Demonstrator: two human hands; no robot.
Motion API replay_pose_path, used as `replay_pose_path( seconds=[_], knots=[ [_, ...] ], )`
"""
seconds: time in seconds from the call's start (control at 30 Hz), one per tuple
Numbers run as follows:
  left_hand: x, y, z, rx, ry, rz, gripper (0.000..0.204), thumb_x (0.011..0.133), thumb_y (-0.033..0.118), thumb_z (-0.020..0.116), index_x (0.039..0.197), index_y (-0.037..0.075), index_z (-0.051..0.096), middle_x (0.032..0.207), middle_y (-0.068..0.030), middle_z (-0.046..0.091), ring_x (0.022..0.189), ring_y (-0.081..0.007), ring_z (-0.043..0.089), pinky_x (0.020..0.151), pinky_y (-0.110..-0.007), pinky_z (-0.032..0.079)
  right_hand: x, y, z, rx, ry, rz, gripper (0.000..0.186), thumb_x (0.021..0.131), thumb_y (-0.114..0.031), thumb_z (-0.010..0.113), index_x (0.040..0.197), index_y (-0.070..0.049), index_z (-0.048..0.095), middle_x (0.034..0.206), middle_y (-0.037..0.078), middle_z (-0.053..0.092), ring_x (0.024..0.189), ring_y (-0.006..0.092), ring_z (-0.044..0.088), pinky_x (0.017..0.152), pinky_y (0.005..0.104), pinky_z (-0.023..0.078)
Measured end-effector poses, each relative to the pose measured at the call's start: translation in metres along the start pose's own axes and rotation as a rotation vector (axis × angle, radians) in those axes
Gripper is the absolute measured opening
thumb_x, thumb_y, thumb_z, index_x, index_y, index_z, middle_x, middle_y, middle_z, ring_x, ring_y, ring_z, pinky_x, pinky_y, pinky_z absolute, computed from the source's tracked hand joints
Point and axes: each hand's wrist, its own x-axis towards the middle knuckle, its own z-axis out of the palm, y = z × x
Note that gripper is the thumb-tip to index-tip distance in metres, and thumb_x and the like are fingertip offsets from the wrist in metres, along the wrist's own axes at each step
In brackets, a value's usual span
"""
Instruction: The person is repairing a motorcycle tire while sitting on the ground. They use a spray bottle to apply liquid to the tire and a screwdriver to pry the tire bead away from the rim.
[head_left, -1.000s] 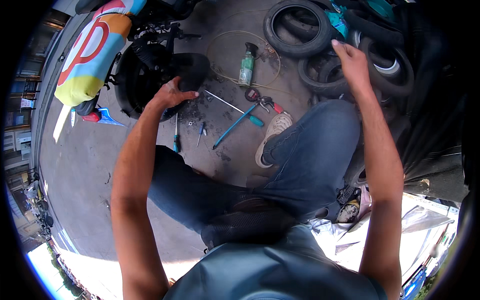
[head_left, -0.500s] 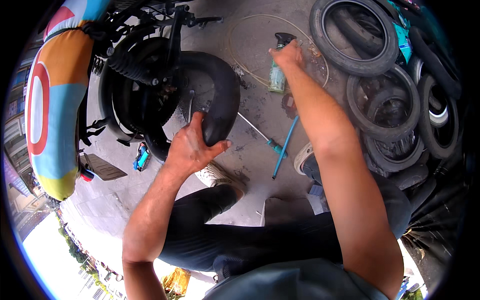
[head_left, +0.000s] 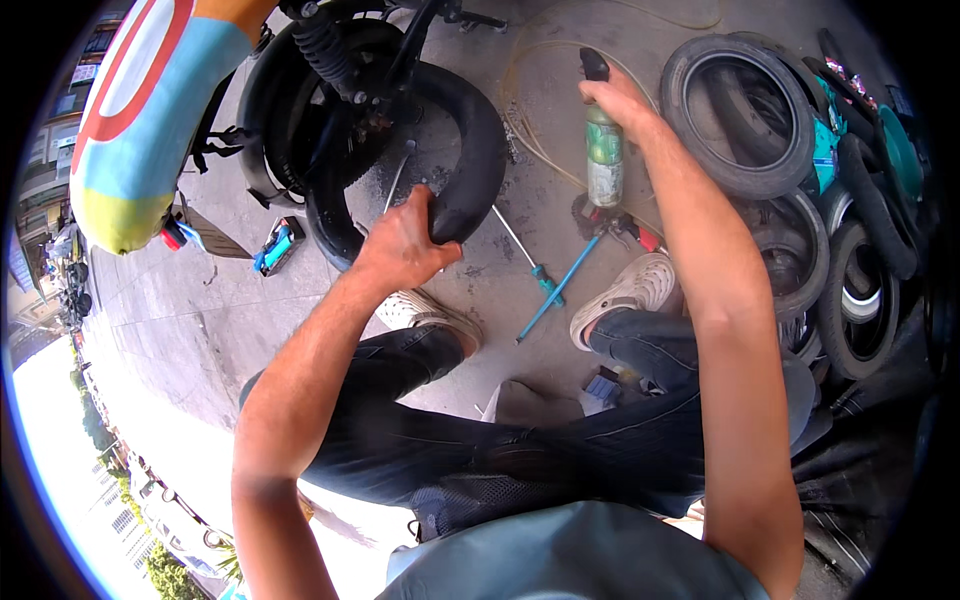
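My left hand [head_left: 407, 243] is closed around the near side of a smooth, fat black inner tube [head_left: 478, 150], thumb pointing right. The tube loops out from a wheel [head_left: 275, 120] under a two-wheeler's frame. A thin metal lever [head_left: 401, 172] shows just above that hand; whether the hand also grips it I cannot tell. To the right, my right hand [head_left: 622, 100] is wrapped round the neck of a green spray bottle [head_left: 604, 160] with a black trigger head. The bottle is roughly upright, over the floor.
Between my feet and the wheel lie a teal-handled screwdriver [head_left: 540, 280] and a blue rod [head_left: 560, 287]. Used tyres [head_left: 735, 115] are piled at the right. A thin pale hose [head_left: 515, 90] curls behind the bottle. A small box of blue items [head_left: 278, 246] sits at the left.
The spray bottle has come up off the floor area in my right hand and shows larger, shifted right. My left hand stays on the inner tube. The whole view has shifted.
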Motion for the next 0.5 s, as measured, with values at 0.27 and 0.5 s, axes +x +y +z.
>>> replay_pose_path(
  seconds=[0.27, 0.5],
  knots=[
    [0.012, 0.010, 0.004, 0.138, 0.085, 0.149, 0.086, 0.080, 0.051, 0.079, 0.136, -0.007, 0.049, 0.096, -0.0301, 0.072, 0.098, -0.0421, 0.072, 0.088, -0.046, 0.056, -0.254, -0.115, -0.030, -0.374, -0.520, -0.340, 0.033, 0.087, -0.030, 0.080, 0.097, -0.001, 0.067, 0.074, 0.010, 0.065, 0.070, 0.0202, 0.064, 0.069, 0.0379, 0.051],
    [0.002, 0.018, 0.004, 0.151, 0.124, 0.103, 0.084, 0.082, 0.045, 0.079, 0.147, 0.002, 0.047, 0.102, -0.0253, 0.073, 0.101, -0.0396, 0.071, 0.090, -0.046, 0.055, -0.289, -0.109, 0.011, -0.482, -0.189, -0.297, 0.041, 0.084, -0.037, 0.081, 0.098, 0.000, 0.069, 0.083, 0.019, 0.070, 0.081, 0.0315, 0.070, 0.073, 0.0442, 0.052]
  ],
)
